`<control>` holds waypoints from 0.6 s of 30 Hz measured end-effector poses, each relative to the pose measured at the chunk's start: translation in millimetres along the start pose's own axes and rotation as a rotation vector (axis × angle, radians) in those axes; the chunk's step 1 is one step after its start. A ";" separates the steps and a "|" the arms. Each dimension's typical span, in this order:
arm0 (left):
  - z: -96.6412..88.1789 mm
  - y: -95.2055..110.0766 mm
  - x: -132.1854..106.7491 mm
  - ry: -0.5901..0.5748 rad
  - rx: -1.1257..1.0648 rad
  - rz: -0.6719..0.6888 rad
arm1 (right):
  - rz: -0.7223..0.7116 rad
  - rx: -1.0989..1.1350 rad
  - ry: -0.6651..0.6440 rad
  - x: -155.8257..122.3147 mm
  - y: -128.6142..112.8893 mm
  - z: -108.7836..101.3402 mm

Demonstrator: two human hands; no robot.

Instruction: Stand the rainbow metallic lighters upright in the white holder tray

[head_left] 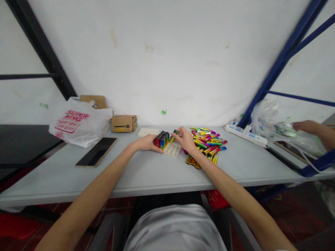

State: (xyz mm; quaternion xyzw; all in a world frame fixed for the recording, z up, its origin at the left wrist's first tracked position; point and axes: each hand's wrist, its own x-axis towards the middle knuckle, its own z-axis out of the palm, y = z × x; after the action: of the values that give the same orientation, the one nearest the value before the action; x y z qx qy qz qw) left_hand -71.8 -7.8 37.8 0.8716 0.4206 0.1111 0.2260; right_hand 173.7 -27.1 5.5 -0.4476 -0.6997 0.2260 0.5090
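Observation:
A pale tray with rows of round holes (172,150) lies on the table in front of me. Upright in its left part stands a block of shiny coloured lighters (162,140) with dark tops. My left hand (149,143) is curled round the left side of this block, thumb at the front. Over the tray, just right of the standing lighters, my right hand (184,138) pinches a single yellowish lighter (172,138) with a dark top. A loose pile of lighters (206,144) in many metallic colours lies to the right, partly behind my right forearm.
Another pale tray (148,132) lies behind my left hand. Leftward are a small cardboard box (124,123), a phone (96,152) and a white plastic bag (81,122). To the right lies a power strip (246,135); past the blue frame, another person's hand (307,126) touches clear plastic bags.

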 end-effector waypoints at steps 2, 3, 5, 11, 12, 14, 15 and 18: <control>-0.6 2.0 -0.7 -0.001 -0.001 -0.006 | -0.041 -0.109 0.001 2.5 1.7 2.0; -0.8 2.9 -1.1 0.000 0.001 -0.007 | -0.054 -0.146 -0.003 3.5 2.1 2.3; -0.8 3.7 -1.6 0.001 0.006 -0.001 | -0.062 -0.189 -0.023 4.2 2.0 1.8; 0.3 -0.2 -0.5 0.000 0.018 0.001 | -0.052 -0.227 -0.110 -0.1 -0.1 -1.6; 0.3 -0.9 -0.3 0.001 0.026 0.002 | -0.059 -0.237 -0.117 -0.7 0.2 -1.9; 0.2 -1.6 -0.1 0.006 0.036 0.006 | -0.085 -0.264 -0.129 -1.4 0.5 -2.0; 0.1 -1.7 -0.1 0.010 0.038 0.008 | -0.100 -0.276 -0.134 -1.5 0.2 -1.9; 0.0 -1.2 -0.2 0.011 0.031 0.006 | -0.126 -0.338 -0.156 -1.8 -3.6 -0.3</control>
State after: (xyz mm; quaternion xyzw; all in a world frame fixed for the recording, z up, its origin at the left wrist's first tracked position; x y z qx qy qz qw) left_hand -72.8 -7.3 37.2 0.8756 0.4208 0.1102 0.2099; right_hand 172.8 -30.4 7.5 -0.4629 -0.7917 0.1070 0.3840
